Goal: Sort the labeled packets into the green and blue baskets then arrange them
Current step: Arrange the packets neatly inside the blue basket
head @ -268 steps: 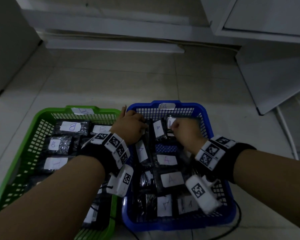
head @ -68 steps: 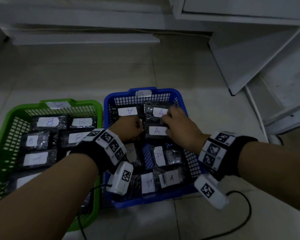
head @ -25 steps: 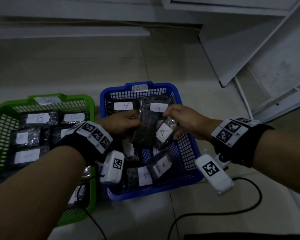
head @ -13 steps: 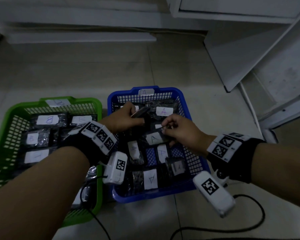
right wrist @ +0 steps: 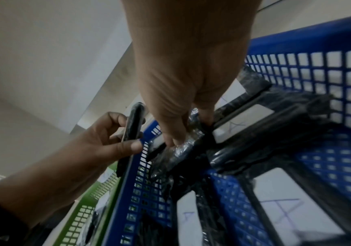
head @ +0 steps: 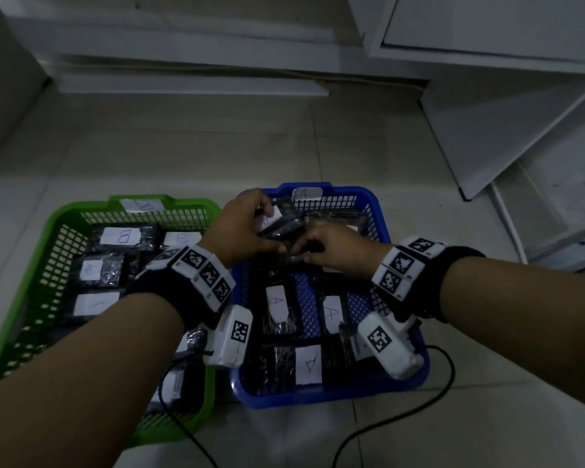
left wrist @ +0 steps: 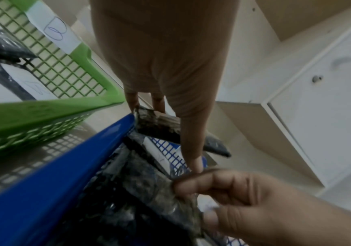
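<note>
Near edge: black cable point(head: 385, 430) looped on the tiled floor point(head: 217, 146) in front of the baskets.

Blue basket point(head: 321, 398), marked A: black plastic-wrapped packets with white paper labels; one A packet point(head: 308, 364) flat at the front, others behind in loose rows, some overlapping.

Green basket point(head: 48, 231), touching the blue one's left side: B packets, e.g. B-labelled packet point(head: 124, 236), lying flat in rows.

Left hand point(head: 240, 231): fingers and thumb curled round a raised black packet point(head: 281, 224), held on edge over the basket's far left corner.

Right hand point(head: 335, 246): fingertips pinching the crinkled wrap of a lower packet point(right wrist: 183, 146) still inside the basket.

Handling, judged: light, slim, fairly stiff core; wrap glossy, likely slippery and noisy. Best taken by the long edges, not the loose film or label.

Obstructions: high mesh walls, neighbouring packets, wrist-camera housings close over the front rows.

Beyond: white cabinet door point(head: 487, 130), ajar.
</note>
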A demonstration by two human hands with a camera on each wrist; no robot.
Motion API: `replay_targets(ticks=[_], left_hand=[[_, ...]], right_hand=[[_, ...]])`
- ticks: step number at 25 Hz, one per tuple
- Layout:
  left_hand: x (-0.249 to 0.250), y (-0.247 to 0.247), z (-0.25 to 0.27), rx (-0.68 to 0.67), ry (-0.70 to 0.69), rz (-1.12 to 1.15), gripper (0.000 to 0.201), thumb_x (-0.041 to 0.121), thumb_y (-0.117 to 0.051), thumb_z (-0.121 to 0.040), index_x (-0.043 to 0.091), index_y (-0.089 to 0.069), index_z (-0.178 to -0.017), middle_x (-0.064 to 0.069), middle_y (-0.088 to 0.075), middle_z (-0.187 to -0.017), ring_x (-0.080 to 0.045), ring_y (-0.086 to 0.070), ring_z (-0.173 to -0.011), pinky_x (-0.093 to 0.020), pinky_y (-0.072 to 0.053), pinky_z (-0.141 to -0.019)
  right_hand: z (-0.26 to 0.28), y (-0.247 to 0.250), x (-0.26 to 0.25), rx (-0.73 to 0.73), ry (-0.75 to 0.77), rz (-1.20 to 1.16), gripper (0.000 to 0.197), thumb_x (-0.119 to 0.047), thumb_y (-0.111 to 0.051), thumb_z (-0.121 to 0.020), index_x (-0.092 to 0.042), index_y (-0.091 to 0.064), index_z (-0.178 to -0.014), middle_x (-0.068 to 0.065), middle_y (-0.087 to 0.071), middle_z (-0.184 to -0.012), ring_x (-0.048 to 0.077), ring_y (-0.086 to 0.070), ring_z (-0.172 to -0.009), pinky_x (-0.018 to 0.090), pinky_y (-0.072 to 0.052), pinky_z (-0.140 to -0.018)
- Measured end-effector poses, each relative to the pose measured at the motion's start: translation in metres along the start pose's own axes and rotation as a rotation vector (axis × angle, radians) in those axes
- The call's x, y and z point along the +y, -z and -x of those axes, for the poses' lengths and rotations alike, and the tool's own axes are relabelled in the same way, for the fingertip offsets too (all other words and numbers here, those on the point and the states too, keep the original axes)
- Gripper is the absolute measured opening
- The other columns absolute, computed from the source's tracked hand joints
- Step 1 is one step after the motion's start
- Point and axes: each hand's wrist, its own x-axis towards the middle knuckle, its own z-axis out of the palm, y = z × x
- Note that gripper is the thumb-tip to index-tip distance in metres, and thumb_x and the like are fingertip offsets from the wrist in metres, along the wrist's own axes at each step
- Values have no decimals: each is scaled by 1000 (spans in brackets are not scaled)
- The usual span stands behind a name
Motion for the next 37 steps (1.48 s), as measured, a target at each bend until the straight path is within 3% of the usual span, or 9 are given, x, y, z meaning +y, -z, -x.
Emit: replay_targets(ticks=[3,5,7,11,20,26,30,34,37], left_hand=[[0,-4,4,-123,15,-259,57,34,-87,-52,28,-45,-91,7,-53,-110,-20,-50,-103,-41,-45,-87],[0,-9,7,-184,4,-462,55,38,-83,-56,29,-45,-94,9,-51,-116,-21,-45,-108,-41,-35,-91],[0,-15,10,-187,-26,-570,54,40,-81,-57,29,-45,-96,9,-50,-117,-21,-45,-109,-43,-30,-95],[3,-21,8,-165,-48,-601,49,39,-76,-60,28,-43,-95,8,-52,-114,-24,-48,-107,-43,-28,-97],[1,-21,4,-139,-11,-583,46,44,-70,-66,25,-40,-95,3,-55,-110,-25,-49,-102,-42,-31,-92],[2,-23,4,-110,-1,-619,46,44,-70,-66,25,-42,-98,1,-55,-112,-26,-51,-104,-43,-31,-93],[0,-25,4,-104,-4,-640,46,44,-70,-66,25,-42,-97,2,-55,-112,-25,-51,-104,-43,-32,-94],[1,-26,3,-122,8,-634,49,44,-74,-64,26,-41,-97,2,-54,-113,-24,-51,-105,-44,-31,-95],[4,-25,4,-105,6,-581,53,45,-77,-62,26,-42,-97,2,-54,-113,-24,-52,-104,-43,-34,-93]], right_hand=[[14,-3,7,-40,-4,-6,36,-9,-61,-85,-17,-64,-120,1,-57,-132,13,-49,-120,22,-35,-103],[36,-13,14,255,-128,-112,20,-6,-61,-83,-10,-70,-100,3,-65,-106,14,-56,-102,16,-38,-86],[56,-29,20,384,-315,-123,11,-12,-65,-81,-1,-65,-83,8,-64,-84,20,-59,-82,24,-42,-70],[67,-66,15,-81,-528,62,52,-44,-64,-84,3,-57,-107,11,-61,-98,24,-60,-92,28,-46,-69],[62,-76,3,-78,-592,72,66,-37,-71,-78,1,-39,-122,17,-55,-118,27,-57,-103,32,-48,-83],[63,-68,15,-41,-463,121,37,-18,-61,-84,-6,-47,-116,9,-54,-103,20,-51,-86,29,-42,-75],[71,-78,12,208,-86,400,15,0,-70,-62,-8,-61,-72,5,-62,-67,15,-58,-51,17,-42,-46],[65,-65,2,-109,-43,557,35,-13,-59,-85,-4,-52,-118,15,-58,-109,32,-60,-92,33,-40,-61],[65,-58,-3,-118,-33,636,35,-5,-65,-77,-3,-57,-111,16,-60,-99,31,-63,-77,30,-34,-51]])
